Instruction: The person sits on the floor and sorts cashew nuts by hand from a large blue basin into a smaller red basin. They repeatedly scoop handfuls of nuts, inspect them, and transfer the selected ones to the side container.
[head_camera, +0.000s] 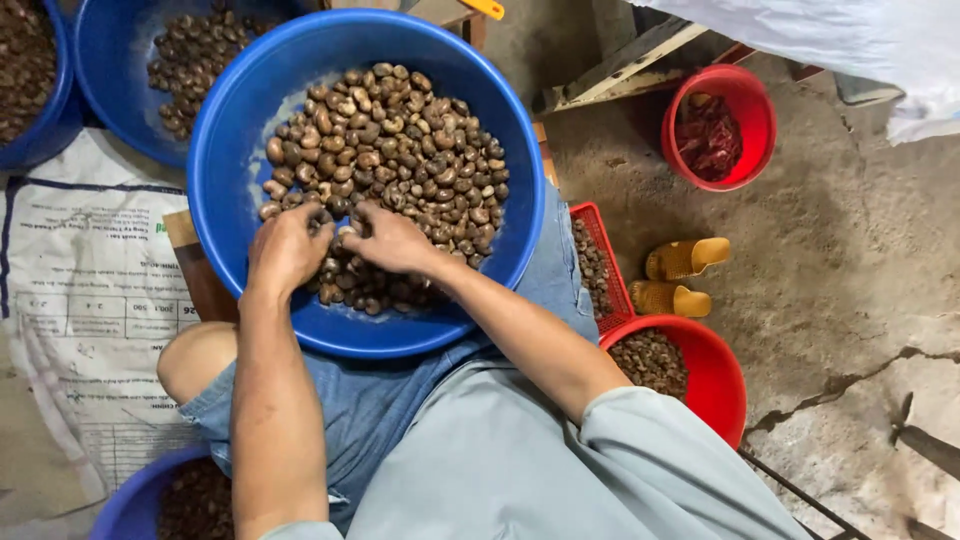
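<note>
A large blue basin (230, 170) rests on my lap, holding a heap of brown cashew nuts in their shells (400, 140). Both hands are in the near part of the heap. My left hand (287, 250) lies palm down on the nuts with its fingers curled in. My right hand (390, 240) is beside it, fingers bent and pinching at a pale nut between the two hands. What the fingers hold is hidden under them.
More blue basins of nuts stand at top left (120, 60) and bottom left (130, 505). A red bucket (725, 375) of nuts, a red crate (610, 260), another red bucket (755, 115), yellow sandals (685, 275) and a printed sack (90, 300) lie around on concrete.
</note>
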